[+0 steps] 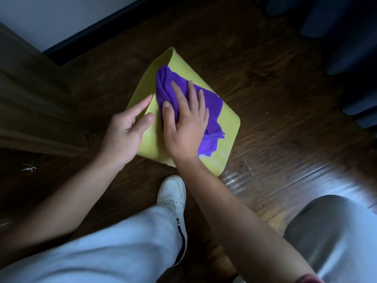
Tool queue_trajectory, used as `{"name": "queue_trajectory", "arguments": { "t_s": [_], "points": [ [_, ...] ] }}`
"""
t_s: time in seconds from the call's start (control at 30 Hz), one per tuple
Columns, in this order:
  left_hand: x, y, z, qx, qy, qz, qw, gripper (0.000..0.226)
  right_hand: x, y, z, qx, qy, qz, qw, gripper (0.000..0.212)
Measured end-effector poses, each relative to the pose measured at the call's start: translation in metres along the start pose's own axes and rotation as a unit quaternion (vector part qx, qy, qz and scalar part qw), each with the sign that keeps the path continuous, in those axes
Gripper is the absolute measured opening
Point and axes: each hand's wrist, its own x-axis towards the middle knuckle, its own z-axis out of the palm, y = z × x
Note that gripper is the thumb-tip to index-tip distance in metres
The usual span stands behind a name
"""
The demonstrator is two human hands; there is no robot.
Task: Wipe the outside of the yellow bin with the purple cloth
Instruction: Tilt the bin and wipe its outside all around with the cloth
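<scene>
Two legs in pale trousers (98,248) fill the bottom of the view, and one white shoe (173,203) stands at 6 o'clock just below the bin.

One yellow bin (228,119) lies on its side on the dark wood floor (275,78), its upper face turned to the camera; whether anything is in it cannot be told.

One purple cloth (212,103) lies bunched on that face, from its 12 o'clock corner toward its 4 o'clock edge.

Right hand (185,123) is flat on the cloth, fingers spread, palm pressing it to the bin.

Left hand (126,129) rests at the bin's 9 o'clock edge, fingers loosely apart and touching the yellow side, pinching nothing.

Brown curtain (30,103) hangs close at 9 o'clock and a dark baseboard (91,31) runs at 11.

Open floor lies at 1 to 3 o'clock, up to dark shapes (346,48) at the far right.

One small white scrap (29,169) lies at 8 o'clock.
</scene>
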Motion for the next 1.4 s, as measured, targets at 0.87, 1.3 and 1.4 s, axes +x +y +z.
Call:
{"name": "queue_trajectory", "arguments": {
  "t_s": [0.87,1.3,1.4],
  "points": [
    [0.014,-0.007,0.007,-0.115,0.063,-0.061,0.989,0.046,0.000,0.001,-0.052,-0.077,-0.013,-0.054,0.996,0.044],
    [-0.004,-0.027,0.005,-0.151,0.101,-0.092,0.979,0.044,-0.032,0.073,-0.009,-0.223,0.033,0.001,0.974,0.048],
    [-0.009,-0.035,0.005,-0.166,0.108,-0.098,0.975,0.045,-0.036,0.101,-0.020,-0.250,0.045,0.044,0.966,0.051]
  ]
}}
